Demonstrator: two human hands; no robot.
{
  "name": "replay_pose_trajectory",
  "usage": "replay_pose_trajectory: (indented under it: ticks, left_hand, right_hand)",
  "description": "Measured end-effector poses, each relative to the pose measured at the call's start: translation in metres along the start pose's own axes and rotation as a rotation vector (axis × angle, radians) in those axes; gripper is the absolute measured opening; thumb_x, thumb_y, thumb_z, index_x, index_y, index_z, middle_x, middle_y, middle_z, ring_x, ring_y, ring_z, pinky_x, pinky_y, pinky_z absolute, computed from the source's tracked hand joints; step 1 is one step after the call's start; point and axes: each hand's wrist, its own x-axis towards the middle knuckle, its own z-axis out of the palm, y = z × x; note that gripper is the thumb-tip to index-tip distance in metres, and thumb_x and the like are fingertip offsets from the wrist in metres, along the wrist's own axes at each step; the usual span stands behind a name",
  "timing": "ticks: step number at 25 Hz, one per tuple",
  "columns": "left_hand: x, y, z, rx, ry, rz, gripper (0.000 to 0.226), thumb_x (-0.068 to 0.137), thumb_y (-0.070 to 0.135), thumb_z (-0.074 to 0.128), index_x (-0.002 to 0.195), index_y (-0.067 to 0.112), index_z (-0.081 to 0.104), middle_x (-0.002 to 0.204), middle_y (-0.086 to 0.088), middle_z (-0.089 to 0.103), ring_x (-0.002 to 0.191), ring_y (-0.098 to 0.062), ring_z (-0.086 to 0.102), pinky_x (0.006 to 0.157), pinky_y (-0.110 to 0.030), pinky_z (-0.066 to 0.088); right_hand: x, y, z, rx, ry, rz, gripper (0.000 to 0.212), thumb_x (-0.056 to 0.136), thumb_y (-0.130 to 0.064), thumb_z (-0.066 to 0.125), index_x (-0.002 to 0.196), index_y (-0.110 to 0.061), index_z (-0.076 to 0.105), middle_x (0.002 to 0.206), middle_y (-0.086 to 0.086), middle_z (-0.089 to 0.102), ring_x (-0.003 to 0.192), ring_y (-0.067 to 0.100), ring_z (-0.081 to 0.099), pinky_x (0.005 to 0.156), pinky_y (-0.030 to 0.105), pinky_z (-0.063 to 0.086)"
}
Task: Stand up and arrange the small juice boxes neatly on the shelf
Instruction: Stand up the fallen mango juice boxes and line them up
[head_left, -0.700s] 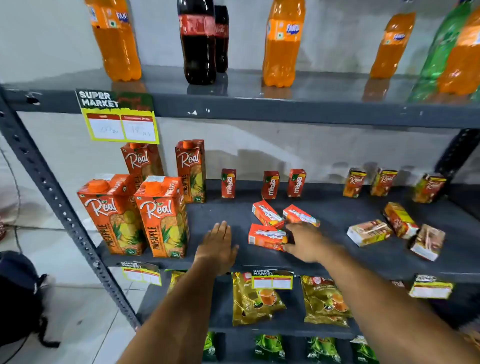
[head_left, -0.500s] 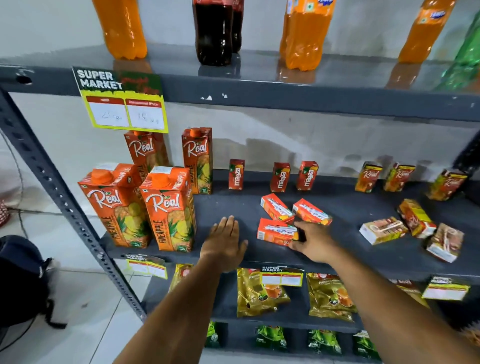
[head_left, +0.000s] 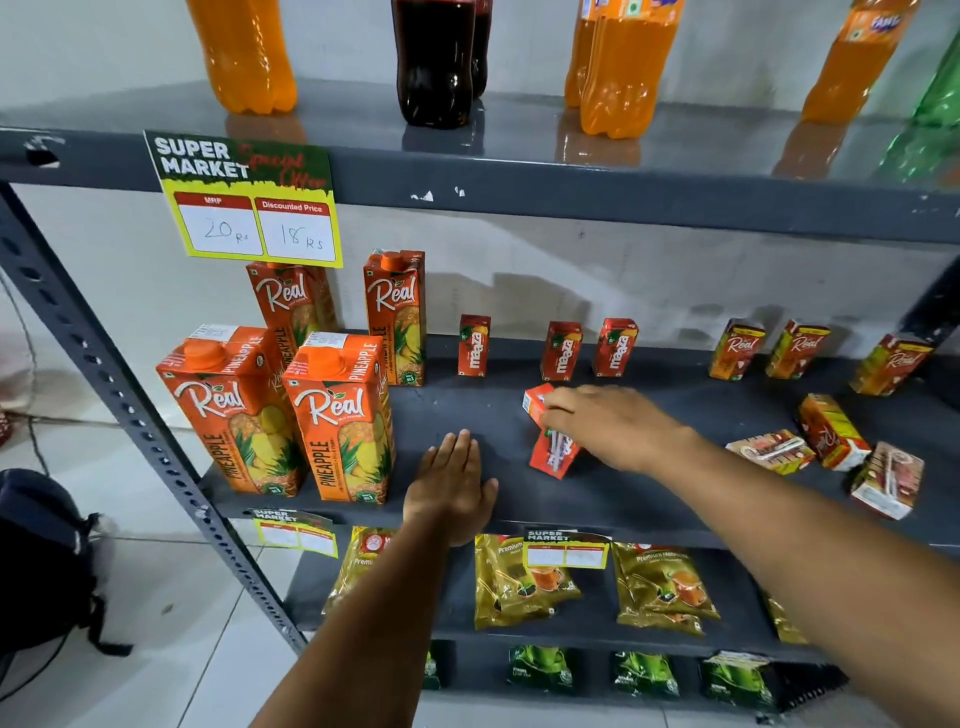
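Three small red Maaza juice boxes stand at the back of the grey middle shelf. My right hand reaches over the fallen red ones. Its fingers are closed on a red Maaza box that is tipped up under the palm. Another fallen box lies by my fingertips, and any third is hidden. My left hand rests flat and empty near the shelf's front edge. To the right, three small Real boxes stand at the back and three more lie toppled.
Four tall Real pineapple cartons fill the left end of the shelf. Soda bottles stand on the shelf above, with a price card hanging from its edge. Tea packets lie on the shelf below. A dark bag sits on the floor at left.
My right hand moved up over the fallen red boxes and closed on one, tipping it up off the shelf. The camera came closer. My left hand stayed flat.
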Motion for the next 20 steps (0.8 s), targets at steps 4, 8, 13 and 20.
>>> replay_pose_trajectory:
  ticks: [4, 8, 13, 20]
  left_hand:
    - [0.000, 0.000, 0.000, -0.008, -0.001, 0.004, 0.069, 0.097, 0.050, 0.017, 0.151, 0.010, -0.001, 0.162, -0.006, -0.005, 0.147, -0.021, -0.008, 0.116, -0.037, -0.005]
    - [0.001, 0.000, 0.002, -0.005, 0.003, 0.009, 0.070, 0.097, 0.051, 0.016, 0.151, 0.010, -0.001, 0.162, -0.006, -0.005, 0.147, -0.022, -0.008, 0.117, -0.038, -0.004]
    - [0.001, 0.000, 0.003, -0.012, 0.015, 0.011, 0.070, 0.097, 0.051, 0.017, 0.151, 0.010, 0.001, 0.162, -0.006, -0.004, 0.147, -0.021, -0.007, 0.118, -0.038, -0.002]
    - [0.000, 0.001, 0.002, -0.019, 0.025, 0.009, 0.069, 0.097, 0.050, 0.018, 0.151, 0.010, 0.002, 0.162, -0.006, -0.003, 0.147, -0.021, -0.006, 0.118, -0.037, -0.003]
  right_hand:
    - [0.013, -0.007, -0.006, -0.177, -0.028, -0.150, 0.024, 0.096, -0.043, 0.041, 0.114, -0.033, 0.053, 0.122, 0.003, 0.061, 0.100, 0.024, 0.057, 0.063, 0.031, 0.041]
    - [0.013, 0.004, -0.011, -0.319, -0.056, -0.245, 0.051, 0.092, -0.025, 0.058, 0.140, -0.029, 0.040, 0.148, -0.001, 0.045, 0.132, 0.025, 0.043, 0.095, 0.041, 0.046]
    - [0.015, 0.004, -0.021, -0.379, -0.072, -0.270, 0.051, 0.091, -0.024, 0.058, 0.139, -0.028, 0.043, 0.147, -0.001, 0.046, 0.131, 0.026, 0.043, 0.094, 0.042, 0.042]
    - [0.028, -0.008, -0.027, -0.250, -0.170, -0.088, 0.043, 0.081, -0.039, 0.069, 0.119, -0.025, 0.054, 0.118, 0.003, 0.064, 0.100, 0.026, 0.059, 0.074, 0.037, 0.046]
